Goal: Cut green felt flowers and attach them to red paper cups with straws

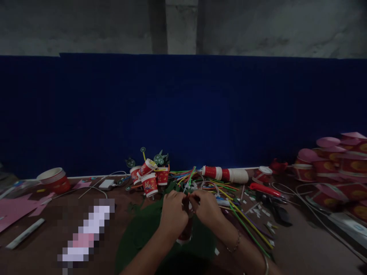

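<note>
My left hand (174,212) and my right hand (208,208) meet at the middle of the table, fingertips pinched close together. Between and below them a red paper cup (185,233) shows in part; the fingers hide its upper end. What the fingertips grip is too small and dark to make out. Under the cup lies a round dark green sheet (140,238). Just beyond my hands is a loose pile of coloured sticks or straws (183,175). Left of it, several small red cups (149,185) stand or lean together with sticks and green cutouts on them.
A row of nested cups (237,176) lies at the back. To the right are a red-handled tool (266,190), paper scraps, cables and stacked red cups with pink tops (306,168). At left sit a large red cup stack (54,180), pink paper (14,208) and a marker-like stick (25,233).
</note>
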`<state>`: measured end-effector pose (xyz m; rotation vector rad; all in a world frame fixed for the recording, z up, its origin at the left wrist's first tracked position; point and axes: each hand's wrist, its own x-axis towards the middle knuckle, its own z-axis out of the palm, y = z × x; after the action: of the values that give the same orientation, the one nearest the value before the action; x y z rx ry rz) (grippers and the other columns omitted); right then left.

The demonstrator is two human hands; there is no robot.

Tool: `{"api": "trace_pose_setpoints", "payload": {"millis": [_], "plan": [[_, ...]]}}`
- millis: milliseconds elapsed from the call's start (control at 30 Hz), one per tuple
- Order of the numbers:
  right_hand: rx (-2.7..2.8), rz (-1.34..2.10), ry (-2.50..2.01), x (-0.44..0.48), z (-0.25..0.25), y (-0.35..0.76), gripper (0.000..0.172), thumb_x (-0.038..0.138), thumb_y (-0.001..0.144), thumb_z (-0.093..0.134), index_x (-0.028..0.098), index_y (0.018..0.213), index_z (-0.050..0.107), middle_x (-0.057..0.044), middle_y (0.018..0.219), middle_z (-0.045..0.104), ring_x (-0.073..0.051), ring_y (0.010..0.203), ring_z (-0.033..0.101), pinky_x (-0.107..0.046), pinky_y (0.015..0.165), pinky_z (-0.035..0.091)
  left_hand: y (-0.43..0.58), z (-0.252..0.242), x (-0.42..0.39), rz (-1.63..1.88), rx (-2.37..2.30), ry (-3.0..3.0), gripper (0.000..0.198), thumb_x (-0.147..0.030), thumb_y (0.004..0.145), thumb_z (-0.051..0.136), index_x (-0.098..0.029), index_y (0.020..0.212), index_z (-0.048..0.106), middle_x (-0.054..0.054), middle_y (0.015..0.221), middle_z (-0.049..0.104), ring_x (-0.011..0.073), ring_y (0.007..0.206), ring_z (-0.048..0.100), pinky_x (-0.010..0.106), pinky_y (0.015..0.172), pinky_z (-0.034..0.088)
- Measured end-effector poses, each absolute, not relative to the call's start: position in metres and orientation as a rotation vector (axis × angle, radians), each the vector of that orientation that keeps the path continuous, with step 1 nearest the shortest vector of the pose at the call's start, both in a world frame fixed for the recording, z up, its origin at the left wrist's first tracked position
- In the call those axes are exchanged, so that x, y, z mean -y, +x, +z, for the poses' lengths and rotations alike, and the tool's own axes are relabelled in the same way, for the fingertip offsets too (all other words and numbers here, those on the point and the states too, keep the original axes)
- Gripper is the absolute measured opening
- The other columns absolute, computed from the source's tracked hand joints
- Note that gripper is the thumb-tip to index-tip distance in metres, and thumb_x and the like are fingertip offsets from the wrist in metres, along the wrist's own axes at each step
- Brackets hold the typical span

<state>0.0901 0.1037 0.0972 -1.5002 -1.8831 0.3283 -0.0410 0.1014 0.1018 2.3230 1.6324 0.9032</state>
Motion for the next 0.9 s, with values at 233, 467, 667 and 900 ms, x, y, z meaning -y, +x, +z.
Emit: {"api": "trace_pose_setpoints", "payload": {"millis": [233, 467, 667, 900], "plan": [[1.839, 0.246, -1.501, -0.104, 0.092, 0.086, 0.019, 0.016, 0.077, 0.048, 0.018, 0.064, 0.061, -0.006, 0.068, 0.064, -0.017, 0.066, 0.056, -0.024, 0.061, 0.034, -0.04, 0.1, -0.101, 0.932, -1.606, 2.322, 0.013, -0.007, 0.068, 0.05, -0.017, 0.066, 0.057, 0.003, 0.072, 0.059, 0.0191, 0.078, 0.052, 0.03, 0.069, 0.031], [1.86, 0.354, -1.42, -0.109, 0.095, 0.095, 0.018, 0.015, 0.075, 0.049, 0.017, 0.066, 0.064, -0.003, 0.065, 0.064, -0.015, 0.062, 0.056, -0.022, 0.058, 0.035, -0.044, 0.102, -0.108, 0.931, -1.61, 2.233, 0.016, -0.007, 0.069, 0.051, -0.019, 0.071, 0.062, 0.002, 0.074, 0.061, 0.0178, 0.079, 0.054, 0.029, 0.071, 0.032], [1.907, 0.391, -1.387, -0.108, 0.099, 0.097, 0.02, 0.019, 0.079, 0.05, 0.017, 0.065, 0.065, -0.003, 0.067, 0.065, -0.015, 0.065, 0.056, -0.022, 0.059, 0.034, -0.046, 0.103, -0.107, 0.91, -1.638, 2.268, 0.015, -0.006, 0.068, 0.053, -0.018, 0.071, 0.062, 0.003, 0.074, 0.06, 0.0178, 0.078, 0.054, 0.029, 0.07, 0.033], [1.86, 0.272, -1.467, -0.104, 0.095, 0.09, 0.021, 0.015, 0.077, 0.048, 0.016, 0.058, 0.057, -0.003, 0.059, 0.06, -0.013, 0.057, 0.052, -0.022, 0.055, 0.031, -0.041, 0.103, -0.1, 0.931, -1.609, 2.409, 0.013, -0.007, 0.069, 0.048, -0.017, 0.065, 0.056, 0.004, 0.071, 0.057, 0.0191, 0.076, 0.052, 0.03, 0.069, 0.032]]}}
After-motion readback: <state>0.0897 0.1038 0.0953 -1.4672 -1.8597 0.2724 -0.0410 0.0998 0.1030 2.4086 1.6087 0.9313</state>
